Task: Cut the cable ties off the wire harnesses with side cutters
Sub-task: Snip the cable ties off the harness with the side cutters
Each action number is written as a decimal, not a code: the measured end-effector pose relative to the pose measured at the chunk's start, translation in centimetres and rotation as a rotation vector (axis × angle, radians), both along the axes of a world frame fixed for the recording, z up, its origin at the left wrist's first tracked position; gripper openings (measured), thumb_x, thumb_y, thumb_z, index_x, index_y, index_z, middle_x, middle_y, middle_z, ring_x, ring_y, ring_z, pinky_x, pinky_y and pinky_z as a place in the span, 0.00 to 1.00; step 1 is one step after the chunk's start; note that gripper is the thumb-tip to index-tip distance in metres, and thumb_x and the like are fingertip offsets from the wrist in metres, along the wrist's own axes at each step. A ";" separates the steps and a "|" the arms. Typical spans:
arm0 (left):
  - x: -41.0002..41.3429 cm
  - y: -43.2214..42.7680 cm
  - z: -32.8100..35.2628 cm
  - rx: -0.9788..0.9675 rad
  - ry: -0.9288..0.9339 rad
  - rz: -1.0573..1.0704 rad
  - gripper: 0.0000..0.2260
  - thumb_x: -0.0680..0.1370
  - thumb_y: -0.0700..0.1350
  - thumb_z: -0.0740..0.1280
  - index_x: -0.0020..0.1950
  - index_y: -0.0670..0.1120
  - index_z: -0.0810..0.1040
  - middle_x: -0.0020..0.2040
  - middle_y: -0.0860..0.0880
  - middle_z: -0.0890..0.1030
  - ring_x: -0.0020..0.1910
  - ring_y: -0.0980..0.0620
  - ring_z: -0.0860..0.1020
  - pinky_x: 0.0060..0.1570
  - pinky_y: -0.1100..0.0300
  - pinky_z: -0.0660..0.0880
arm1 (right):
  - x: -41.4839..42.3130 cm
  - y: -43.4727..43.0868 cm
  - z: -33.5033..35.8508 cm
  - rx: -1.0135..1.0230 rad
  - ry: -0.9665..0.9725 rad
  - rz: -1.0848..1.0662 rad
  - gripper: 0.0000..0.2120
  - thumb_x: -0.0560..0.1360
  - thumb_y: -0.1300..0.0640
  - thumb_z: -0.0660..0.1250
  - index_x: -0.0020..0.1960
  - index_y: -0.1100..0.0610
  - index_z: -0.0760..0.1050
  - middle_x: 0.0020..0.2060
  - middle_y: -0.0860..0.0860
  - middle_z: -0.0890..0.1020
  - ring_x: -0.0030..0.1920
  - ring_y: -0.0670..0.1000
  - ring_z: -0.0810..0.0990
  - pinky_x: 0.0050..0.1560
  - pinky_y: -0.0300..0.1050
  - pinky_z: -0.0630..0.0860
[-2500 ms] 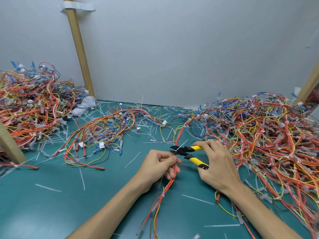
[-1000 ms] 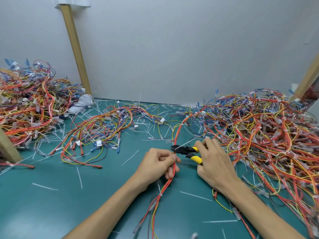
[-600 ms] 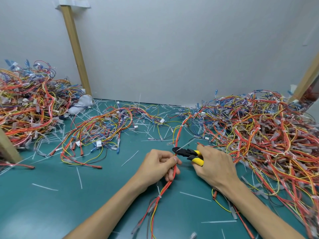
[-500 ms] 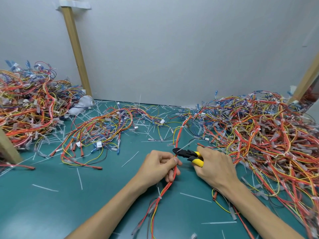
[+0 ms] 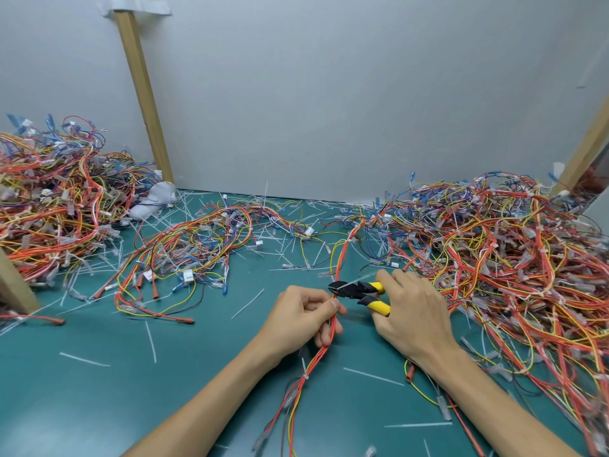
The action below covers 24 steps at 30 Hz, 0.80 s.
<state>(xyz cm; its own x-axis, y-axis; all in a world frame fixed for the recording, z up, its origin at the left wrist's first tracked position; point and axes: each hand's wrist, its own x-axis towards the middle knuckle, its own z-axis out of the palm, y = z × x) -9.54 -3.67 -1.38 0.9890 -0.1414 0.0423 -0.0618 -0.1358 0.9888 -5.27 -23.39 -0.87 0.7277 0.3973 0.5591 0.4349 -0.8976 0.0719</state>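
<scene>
While still at harness (image 5: 340,258), cutters (image 5: 357,291) tighter.

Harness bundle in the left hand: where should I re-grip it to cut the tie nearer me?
Probably pinch the harness bundle on its straight stretch just beyond the white tie, coming from the left with the left hand. The wires run tight together there, and the right hand holds the side cutters on the right, so the blades get free access.
</scene>
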 end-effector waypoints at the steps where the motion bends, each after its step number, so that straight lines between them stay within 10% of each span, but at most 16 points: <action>1: 0.0 0.0 0.0 0.005 0.000 0.004 0.10 0.81 0.40 0.62 0.44 0.39 0.81 0.30 0.45 0.81 0.21 0.55 0.73 0.25 0.65 0.71 | 0.1 -0.1 -0.1 -0.013 -0.008 -0.004 0.14 0.64 0.49 0.72 0.44 0.55 0.73 0.35 0.50 0.75 0.37 0.57 0.73 0.36 0.49 0.69; 24: 0.3 0.0 -0.8 0.047 -0.020 0.000 0.11 0.81 0.41 0.63 0.44 0.40 0.81 0.33 0.42 0.82 0.22 0.54 0.73 0.26 0.64 0.72 | 0.2 -0.3 0.2 -0.008 0.210 -0.020 0.11 0.66 0.50 0.67 0.37 0.53 0.65 0.27 0.46 0.66 0.32 0.57 0.66 0.30 0.46 0.59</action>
